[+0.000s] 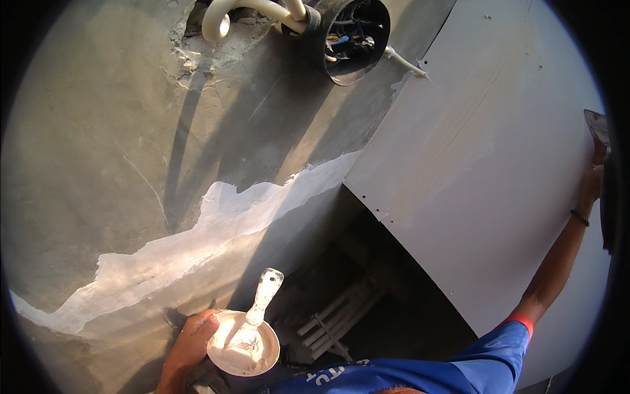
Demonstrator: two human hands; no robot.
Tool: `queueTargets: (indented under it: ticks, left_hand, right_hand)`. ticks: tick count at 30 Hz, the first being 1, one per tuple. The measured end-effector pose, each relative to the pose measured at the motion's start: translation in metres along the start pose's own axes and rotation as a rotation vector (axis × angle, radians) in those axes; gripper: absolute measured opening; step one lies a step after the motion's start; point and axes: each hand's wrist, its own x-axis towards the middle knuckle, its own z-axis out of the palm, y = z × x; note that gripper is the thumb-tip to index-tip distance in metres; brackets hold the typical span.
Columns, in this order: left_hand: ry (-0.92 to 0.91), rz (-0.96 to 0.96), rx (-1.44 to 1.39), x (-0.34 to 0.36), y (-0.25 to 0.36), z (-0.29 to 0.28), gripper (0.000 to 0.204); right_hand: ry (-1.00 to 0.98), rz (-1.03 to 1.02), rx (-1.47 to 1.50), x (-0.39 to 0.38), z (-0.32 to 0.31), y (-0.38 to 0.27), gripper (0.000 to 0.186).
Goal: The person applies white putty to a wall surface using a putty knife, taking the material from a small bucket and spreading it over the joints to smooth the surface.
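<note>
Our left hand [190,341] grips a round tub [276,348] at its rim, thumb over the lip, the fingers mostly hidden behind it. The tub is held in front of the lower wall [85,171], below the board's left corner and well apart from it. Pale paste [246,360] lies inside the tub, and a knife [268,289] stands in it at a slant, blade end down in the paste, its smeared handle rising past the rim.

Our right hand [596,176] is stretched out to the far right side of the board [485,177], closed around the handle of a scraper [596,125] with a wide, stained blade. Whether that blade touches the board we cannot tell, since the dark rim of the view cuts in there. We wear a dark bracelet [580,217] on that wrist and a blue shirt [485,368] with a red cuff.

A ragged white strip [223,217] crosses the grey wall and meets the board's left corner. Small dark holes dot the board near that corner and its lower edge. Beneath that edge, in deep shade, pale pipes [341,315] lie bundled. Above, near the board's upper left edge, a round black box [357,43] full of wires juts from the wall, cream conduits [262,10] beside it.
</note>
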Motion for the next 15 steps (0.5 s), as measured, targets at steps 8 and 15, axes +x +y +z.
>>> queueTargets:
  ticks: [8,15]
  left_hand:
    - [0.032,0.122,0.073,0.01,-0.016,-0.009,0.037]
    - [0.062,-0.074,0.249,0.007,-0.022,0.001,0.048]
  right_hand:
    - [-0.031,-0.385,-0.516,-0.023,-0.002,-0.03,0.027]
    - [0.179,0.365,0.489,-0.039,0.029,-0.077,0.021]
